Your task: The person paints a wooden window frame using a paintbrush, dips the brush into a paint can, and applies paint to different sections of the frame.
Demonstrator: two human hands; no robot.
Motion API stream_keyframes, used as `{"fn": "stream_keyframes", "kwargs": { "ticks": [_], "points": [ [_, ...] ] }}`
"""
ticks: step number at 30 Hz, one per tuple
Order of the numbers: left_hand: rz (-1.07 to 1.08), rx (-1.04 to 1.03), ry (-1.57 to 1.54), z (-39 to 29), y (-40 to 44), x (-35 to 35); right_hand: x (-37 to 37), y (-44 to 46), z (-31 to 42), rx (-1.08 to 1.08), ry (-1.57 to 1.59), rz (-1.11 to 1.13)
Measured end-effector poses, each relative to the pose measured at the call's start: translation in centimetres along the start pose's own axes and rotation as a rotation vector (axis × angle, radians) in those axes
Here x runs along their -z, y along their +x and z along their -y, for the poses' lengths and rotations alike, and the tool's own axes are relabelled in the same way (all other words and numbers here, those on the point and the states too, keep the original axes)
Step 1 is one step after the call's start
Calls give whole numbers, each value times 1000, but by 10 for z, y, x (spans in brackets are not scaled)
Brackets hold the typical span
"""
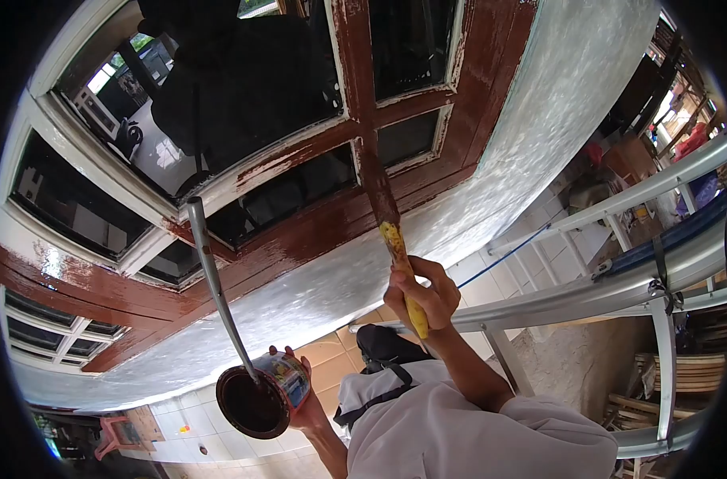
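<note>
My right hand [424, 294] is closed around the yellow handle of a paintbrush [391, 231]. The brush's brown-coated end lies over the reddish-brown bars of a window frame [299, 231]. Lower down, my left hand [303, 391] holds a paint can [253, 401] with a colourful label, tilted so its dark brown inside shows. A grey metal rod [211, 275] stands out of the can and reaches up in front of the frame. Some of the frame's bars are white, others brown with patchy edges around dark glass.
An aluminium ladder [603, 295] extends along the right side. A pale wall [531, 152] borders the frame. A pink stool [112, 435] stands at the lower left on a tiled floor [188, 419]. Stacked wood [691, 371] lies at the lower right.
</note>
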State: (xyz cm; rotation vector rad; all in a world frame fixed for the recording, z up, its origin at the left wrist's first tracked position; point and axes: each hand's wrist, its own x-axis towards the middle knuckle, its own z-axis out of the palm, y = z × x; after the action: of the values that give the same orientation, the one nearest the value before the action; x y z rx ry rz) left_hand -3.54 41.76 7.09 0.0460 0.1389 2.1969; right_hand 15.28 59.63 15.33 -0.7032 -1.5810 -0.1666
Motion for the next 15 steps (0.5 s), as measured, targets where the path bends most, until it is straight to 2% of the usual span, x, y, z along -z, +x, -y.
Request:
{"fn": "stream_keyframes", "kwargs": {
  "ticks": [5, 10, 15],
  "points": [
    [12, -1, 14, 0, -1, -1, 3, 2, 10, -38, 74, -35],
    [78, 8, 90, -2, 0, 5, -11, 32, 12, 73, 68, -60],
    [77, 8, 70, -3, 1, 6, -19, 23, 7, 106, -34, -64]
  ]
}}
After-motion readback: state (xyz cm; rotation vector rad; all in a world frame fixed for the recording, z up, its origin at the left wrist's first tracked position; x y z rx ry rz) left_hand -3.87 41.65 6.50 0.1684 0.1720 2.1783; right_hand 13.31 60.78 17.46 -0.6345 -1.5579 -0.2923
